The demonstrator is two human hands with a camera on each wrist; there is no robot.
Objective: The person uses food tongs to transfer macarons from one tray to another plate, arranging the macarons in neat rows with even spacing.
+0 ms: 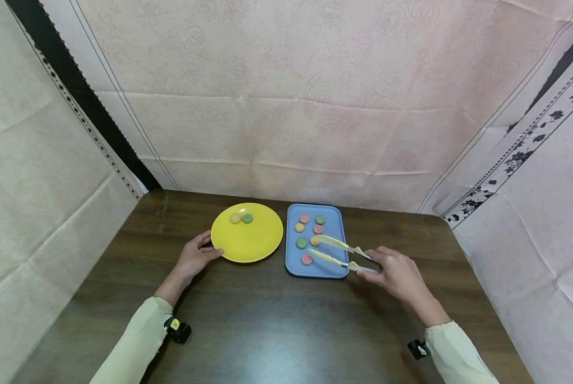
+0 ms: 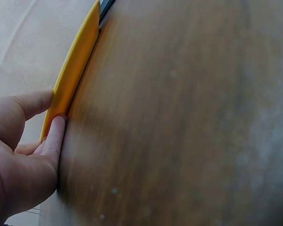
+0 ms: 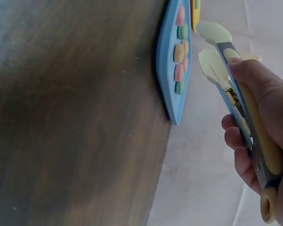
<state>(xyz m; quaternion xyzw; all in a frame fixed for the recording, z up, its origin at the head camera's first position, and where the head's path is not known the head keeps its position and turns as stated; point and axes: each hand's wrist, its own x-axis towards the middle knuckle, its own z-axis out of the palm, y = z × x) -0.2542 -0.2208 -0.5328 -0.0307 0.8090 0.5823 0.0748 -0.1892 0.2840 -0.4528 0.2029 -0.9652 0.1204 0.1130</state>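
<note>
My left hand (image 1: 195,257) grips the left rim of a round yellow plate (image 1: 248,242), its thumb and fingers on the edge. On the plate, a cream macaron (image 1: 236,218) and a green macaron (image 1: 247,218) sit side by side near the far left. My right hand (image 1: 397,271) holds cream-tipped tongs (image 3: 254,122), their tips spread apart with nothing between them in the right wrist view. Below the tips is a blue rectangular tray (image 1: 322,271) with several pink, green and yellow macarons. The tongs overlap a yellow macaron (image 1: 314,241) in the head view, near a pink macaron (image 1: 307,260).
Plate and tray stand close together toward the far edge of a dark wooden table (image 1: 267,320). Pale patterned cloth (image 1: 286,133) hangs behind the table, with more cloth at both sides. A small black device sits at each wrist.
</note>
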